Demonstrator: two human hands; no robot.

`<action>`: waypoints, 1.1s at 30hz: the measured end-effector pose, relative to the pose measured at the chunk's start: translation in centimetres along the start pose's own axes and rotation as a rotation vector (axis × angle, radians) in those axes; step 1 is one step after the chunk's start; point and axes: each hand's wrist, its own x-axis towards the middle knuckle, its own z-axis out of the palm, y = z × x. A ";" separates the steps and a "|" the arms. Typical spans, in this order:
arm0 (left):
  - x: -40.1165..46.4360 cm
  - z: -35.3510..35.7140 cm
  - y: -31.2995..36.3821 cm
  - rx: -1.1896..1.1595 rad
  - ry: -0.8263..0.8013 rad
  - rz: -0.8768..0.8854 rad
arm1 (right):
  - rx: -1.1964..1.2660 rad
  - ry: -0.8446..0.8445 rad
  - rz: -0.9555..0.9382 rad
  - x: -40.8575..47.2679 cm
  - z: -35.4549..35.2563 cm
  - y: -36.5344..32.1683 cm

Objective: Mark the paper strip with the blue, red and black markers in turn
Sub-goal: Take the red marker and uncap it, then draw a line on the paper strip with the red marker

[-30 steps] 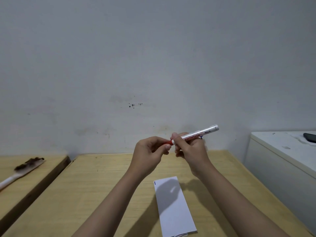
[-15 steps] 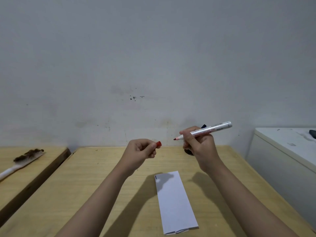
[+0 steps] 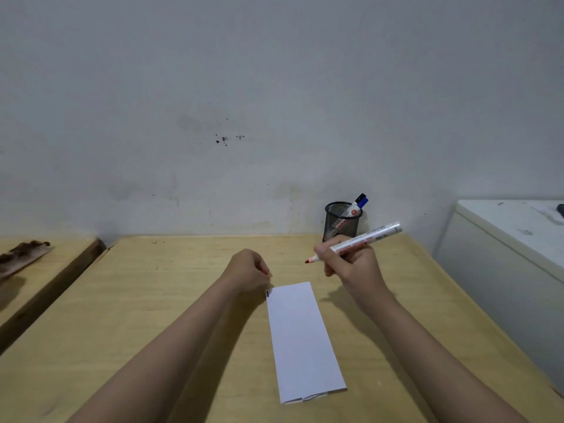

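Note:
A white paper strip point(image 3: 300, 340) lies lengthwise on the wooden table point(image 3: 152, 300), with a short dark mark at its far left corner. My right hand point(image 3: 351, 264) grips the uncapped red marker point(image 3: 363, 241), its red tip pointing left, above and beyond the strip's far end. My left hand point(image 3: 248, 271) rests closed at the strip's far left corner, with the red cap point(image 3: 265, 272) just showing between its fingers. A black mesh pen cup point(image 3: 341, 221) at the back holds two more markers, one with a blue cap point(image 3: 362, 202) and one with a black cap.
A white cabinet point(image 3: 503, 254) stands to the right of the table, with a dark object at its far edge. To the left is a second wooden surface point(image 3: 45, 270) with a brush point(image 3: 21, 254) on it. A grey wall rises behind.
The cap came off the red marker; my left hand carried it down to the strip's corner. My right hand lowered the uncapped marker toward the table, uncovering the pen cup.

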 end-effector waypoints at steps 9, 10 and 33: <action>0.0 0.5 -2.0 -0.132 -0.003 -0.050 | 0.016 -0.003 0.123 0.1 1.2 2.4; -0.4 0.4 -2.2 -0.178 0.017 -0.047 | 0.031 0.009 0.160 0.2 1.6 2.6; -4.9 1.2 -3.9 0.195 0.125 0.151 | -0.106 0.115 0.346 0.5 5.8 9.1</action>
